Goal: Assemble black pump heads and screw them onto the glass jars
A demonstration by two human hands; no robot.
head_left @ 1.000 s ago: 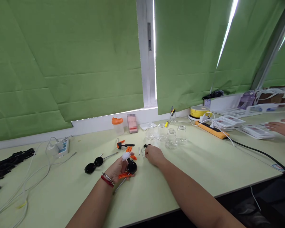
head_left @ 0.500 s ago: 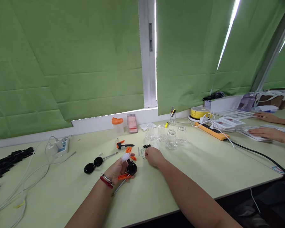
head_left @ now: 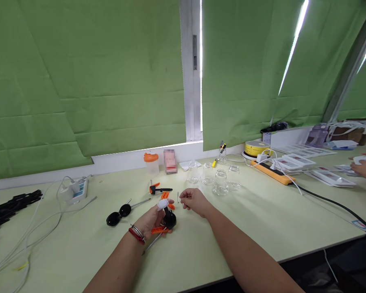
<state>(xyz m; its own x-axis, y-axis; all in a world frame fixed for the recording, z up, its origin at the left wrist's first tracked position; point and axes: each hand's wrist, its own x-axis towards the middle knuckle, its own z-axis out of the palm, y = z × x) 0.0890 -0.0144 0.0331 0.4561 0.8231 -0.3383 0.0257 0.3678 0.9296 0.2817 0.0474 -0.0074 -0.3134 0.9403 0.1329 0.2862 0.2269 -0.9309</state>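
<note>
The left hand (head_left: 152, 217) is gripping the tool (head_left: 170, 220), black with an orange handle (head_left: 159, 230) and a metal rod (head_left: 154, 242), over the near part of the table (head_left: 201, 248), fingers curling round it; the right hand (head_left: 197, 201) is sitting just beside the thin pin (head_left: 178, 197), thumb and forefinger bunching together, though whether they are pinching anything I cannot tell; the tool is probably feeling stiff and fairly light, with the rod likely adding some weight at one end; the orange handle is offering the surest hold, I judge, the smooth rod a more slippery one; the pin is looking hard, light and prone to rolling, so fingertips at its middle are probably suiting it best; no brand is showing legibly; the pink card (head_left: 170, 161) is standing blurred, and the red marks on the white packs (head_left: 331, 178) are proving too small to read.
</note>
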